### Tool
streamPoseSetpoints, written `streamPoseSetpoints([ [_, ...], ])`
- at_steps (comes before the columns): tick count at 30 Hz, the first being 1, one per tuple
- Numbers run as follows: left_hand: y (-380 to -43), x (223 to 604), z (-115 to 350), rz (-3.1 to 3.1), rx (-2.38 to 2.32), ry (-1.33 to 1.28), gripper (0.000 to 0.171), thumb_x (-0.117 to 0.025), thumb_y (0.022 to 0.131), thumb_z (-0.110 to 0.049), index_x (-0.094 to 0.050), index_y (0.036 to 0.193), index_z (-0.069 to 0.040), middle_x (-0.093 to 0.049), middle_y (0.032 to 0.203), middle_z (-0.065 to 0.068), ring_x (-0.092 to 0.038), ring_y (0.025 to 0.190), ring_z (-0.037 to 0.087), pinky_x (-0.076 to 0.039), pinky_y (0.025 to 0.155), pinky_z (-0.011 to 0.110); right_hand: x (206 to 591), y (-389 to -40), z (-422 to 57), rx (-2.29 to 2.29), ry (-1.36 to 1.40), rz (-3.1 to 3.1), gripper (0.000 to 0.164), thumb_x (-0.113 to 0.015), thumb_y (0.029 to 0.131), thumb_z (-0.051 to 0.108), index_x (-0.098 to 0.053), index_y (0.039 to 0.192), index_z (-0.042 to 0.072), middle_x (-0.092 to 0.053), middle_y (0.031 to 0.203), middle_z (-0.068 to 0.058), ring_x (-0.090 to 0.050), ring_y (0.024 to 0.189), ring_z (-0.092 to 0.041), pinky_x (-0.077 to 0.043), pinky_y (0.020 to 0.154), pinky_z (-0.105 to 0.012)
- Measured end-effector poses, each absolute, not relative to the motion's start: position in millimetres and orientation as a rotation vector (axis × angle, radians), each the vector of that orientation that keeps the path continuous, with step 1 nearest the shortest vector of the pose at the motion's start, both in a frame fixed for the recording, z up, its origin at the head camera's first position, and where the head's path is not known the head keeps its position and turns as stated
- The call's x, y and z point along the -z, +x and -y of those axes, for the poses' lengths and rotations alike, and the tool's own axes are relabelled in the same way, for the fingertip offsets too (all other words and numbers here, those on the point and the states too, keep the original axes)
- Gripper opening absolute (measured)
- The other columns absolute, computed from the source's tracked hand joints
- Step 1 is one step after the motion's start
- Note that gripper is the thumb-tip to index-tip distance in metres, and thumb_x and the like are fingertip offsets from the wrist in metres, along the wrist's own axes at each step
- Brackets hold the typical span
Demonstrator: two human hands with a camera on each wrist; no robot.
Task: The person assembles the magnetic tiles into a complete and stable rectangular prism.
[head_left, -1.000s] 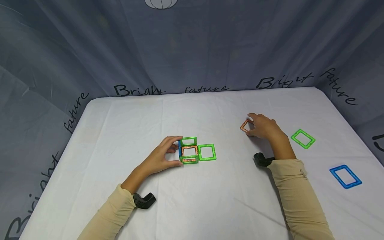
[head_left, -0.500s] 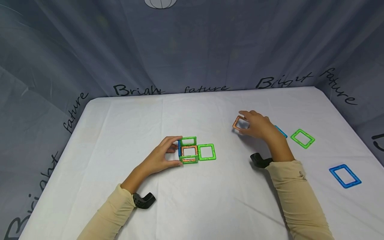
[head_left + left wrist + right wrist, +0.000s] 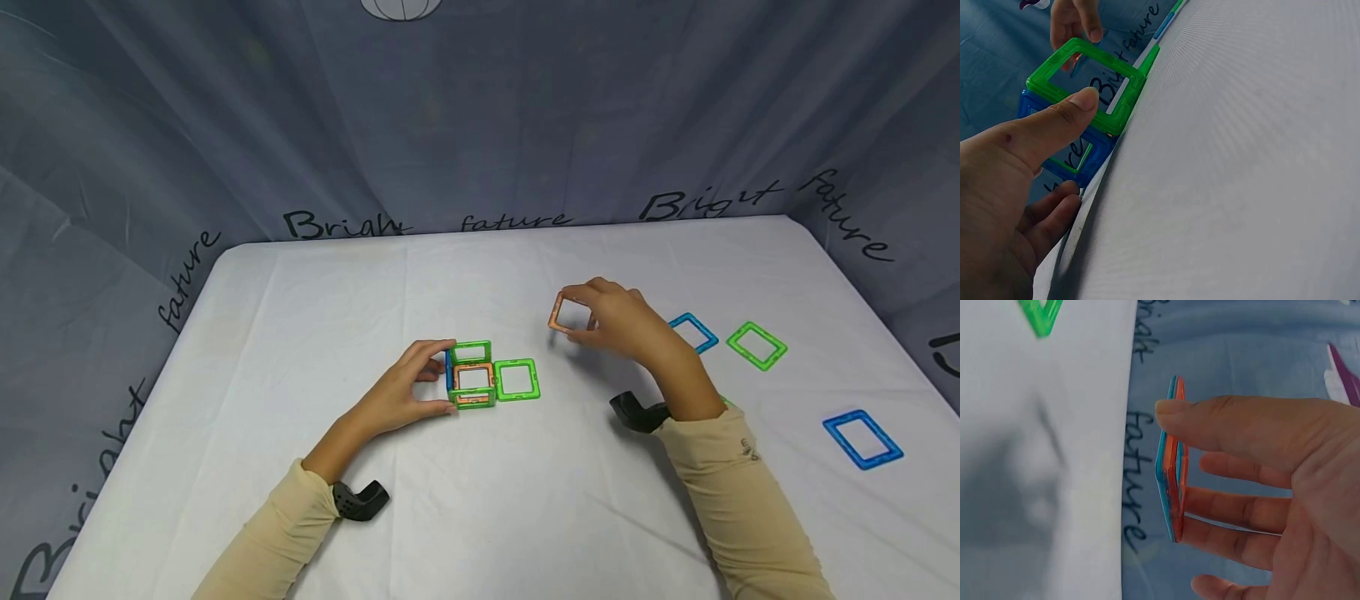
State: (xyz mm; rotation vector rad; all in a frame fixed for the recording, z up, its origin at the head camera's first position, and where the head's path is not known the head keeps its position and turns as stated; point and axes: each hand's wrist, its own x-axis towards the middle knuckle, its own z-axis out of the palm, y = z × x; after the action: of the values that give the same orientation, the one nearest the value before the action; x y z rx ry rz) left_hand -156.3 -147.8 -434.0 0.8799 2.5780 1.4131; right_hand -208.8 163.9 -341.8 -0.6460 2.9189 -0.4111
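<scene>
On my head view, the left hand (image 3: 408, 387) grips a small frame structure (image 3: 472, 392); the right hand (image 3: 618, 321) pinches an orange square frame (image 3: 555, 311) beyond it. My left-wrist view shows the left thumb against a green square frame (image 3: 1124, 105). My right-wrist view shows blue along the orange square frame, between thumb and fingers.

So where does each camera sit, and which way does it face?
Head: worn on the head, facing forward and down at the table; left hand, right hand and sleeves show.
Left wrist: on that wrist, facing the tile build; left hand close, right hand beyond.
Right wrist: on that wrist, facing the orange tile; right hand only.
Head and left wrist share both hands.
</scene>
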Motion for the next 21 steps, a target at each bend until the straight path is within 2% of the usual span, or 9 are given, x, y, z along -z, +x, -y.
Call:
streamPoseSetpoints([
  [6,-154,429,146,-2.563,-1.41,0.847,0.085,-0.079,0.07,-0.02,-0.032,0.139,-0.01,-0.041,0.129,0.008,-0.055,0.106,0.022,-0.049,0.092,0.033,340,-200,-150,0.448,-0.77,-2.936,0.056,-0.073,0.077,0.024,-0.051,0.127,0.011,-0.056,0.119,-0.015,-0.057,0.081,-0.022,-0.04,0.085,-0.052],
  [14,-156,434,149,-2.56,-1.396,0.819,0.089,-0.079,0.07,-0.021,-0.028,0.142,-0.01,-0.041,0.132,0.007,-0.054,0.107,0.019,-0.048,0.092,0.031,340,-187,-126,0.469,-1.001,-2.916,0.057,-0.075,0.075,0.023,-0.052,0.127,0.011,-0.058,0.118,-0.011,-0.056,0.098,-0.024,-0.044,0.081,-0.047],
  [21,-157,435,149,-2.563,-1.388,0.824,0.088,-0.079,0.071,-0.021,-0.028,0.141,-0.01,-0.041,0.131,0.007,-0.055,0.107,0.019,-0.048,0.093,0.031,339,-177,-103,0.494,-1.175,-2.853,0.056,-0.072,0.078,0.023,-0.05,0.128,0.012,-0.058,0.118,-0.007,-0.056,0.098,-0.02,-0.045,0.081,-0.043],
])
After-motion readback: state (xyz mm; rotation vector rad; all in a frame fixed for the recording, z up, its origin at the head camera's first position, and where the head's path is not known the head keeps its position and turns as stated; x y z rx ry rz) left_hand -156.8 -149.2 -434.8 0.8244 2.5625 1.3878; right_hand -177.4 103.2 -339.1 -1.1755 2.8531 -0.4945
